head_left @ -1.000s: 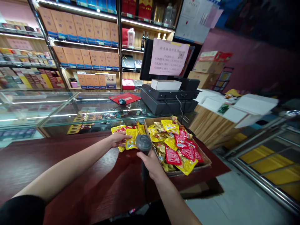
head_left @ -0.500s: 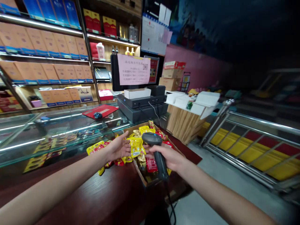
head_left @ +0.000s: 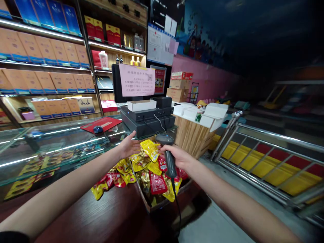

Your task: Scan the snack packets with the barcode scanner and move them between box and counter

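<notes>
A shallow cardboard box [head_left: 145, 202] full of yellow, red and gold snack packets stands on the dark red counter. My right hand [head_left: 177, 156] is wrapped round a black barcode scanner [head_left: 170, 163] over the right part of the box, its cable hanging down. A yellow packet [head_left: 150, 150] lies on top of the pile, between my hands and by my right fingertips. My left hand [head_left: 129, 146], fingers spread and holding nothing, is at the box's left rear side. More packets [head_left: 113, 179] are heaped on the counter left of the box, below my left forearm.
A glass display counter [head_left: 58, 148] extends left, with a mouse [head_left: 98, 129] on a red mat [head_left: 106, 124]. Behind the box are a black cash drawer [head_left: 148, 125] and a monitor [head_left: 116, 84] bearing a pink notice. A metal railing [head_left: 263, 162] stands at the right.
The view has shifted. My hands have moved up and back from the box's middle, uncovering more packets. The yellow packet that was upright between my hands now lies at the top of the pile.
</notes>
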A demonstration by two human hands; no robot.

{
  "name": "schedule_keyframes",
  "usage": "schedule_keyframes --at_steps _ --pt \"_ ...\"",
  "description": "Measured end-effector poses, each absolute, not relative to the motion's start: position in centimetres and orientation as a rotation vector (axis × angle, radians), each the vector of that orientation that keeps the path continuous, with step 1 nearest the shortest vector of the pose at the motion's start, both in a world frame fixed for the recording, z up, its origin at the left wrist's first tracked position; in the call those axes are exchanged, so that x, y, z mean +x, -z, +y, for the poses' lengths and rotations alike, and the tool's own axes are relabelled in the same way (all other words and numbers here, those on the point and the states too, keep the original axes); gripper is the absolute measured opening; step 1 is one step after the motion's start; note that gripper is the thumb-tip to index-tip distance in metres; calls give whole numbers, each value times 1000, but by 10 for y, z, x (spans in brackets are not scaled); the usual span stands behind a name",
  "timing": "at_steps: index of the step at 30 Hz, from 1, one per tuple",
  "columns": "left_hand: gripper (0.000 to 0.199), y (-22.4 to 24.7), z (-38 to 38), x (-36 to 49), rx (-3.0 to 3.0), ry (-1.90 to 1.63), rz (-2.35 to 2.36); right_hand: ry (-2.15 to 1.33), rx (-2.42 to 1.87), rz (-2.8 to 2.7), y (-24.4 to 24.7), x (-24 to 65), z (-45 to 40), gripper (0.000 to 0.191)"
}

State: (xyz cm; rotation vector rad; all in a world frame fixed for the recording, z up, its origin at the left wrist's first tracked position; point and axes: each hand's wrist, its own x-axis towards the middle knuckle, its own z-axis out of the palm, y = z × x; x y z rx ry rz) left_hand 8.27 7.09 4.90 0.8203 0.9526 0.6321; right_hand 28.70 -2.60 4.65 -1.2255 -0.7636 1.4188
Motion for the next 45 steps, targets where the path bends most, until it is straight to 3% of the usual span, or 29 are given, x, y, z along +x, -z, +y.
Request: schedule_keyframes --at_steps 10,12,19,30,39,45 --pt "67 -26 41 -42 663 -769 1077 -1640 -1201 -945 -28 186 -18 11" --pt "64 -15 31 -68 607 -799 1107 -1716 -1221 -971 -19 157 -13 6" --pt "54 36 6 -129 475 -868 1107 -1880 -1389 -915 6 62 2 11" --pt "49 62 7 -133 541 -849 1098 -1770 -1523 -789 58 27 19 14" --pt "49 64 4 -135 525 -718 1046 -1889 -1410 -687 60 35 15 11" --pt "28 74 -18 -127 624 -741 1022 -1894 -1312 -700 59 29 -14 9"
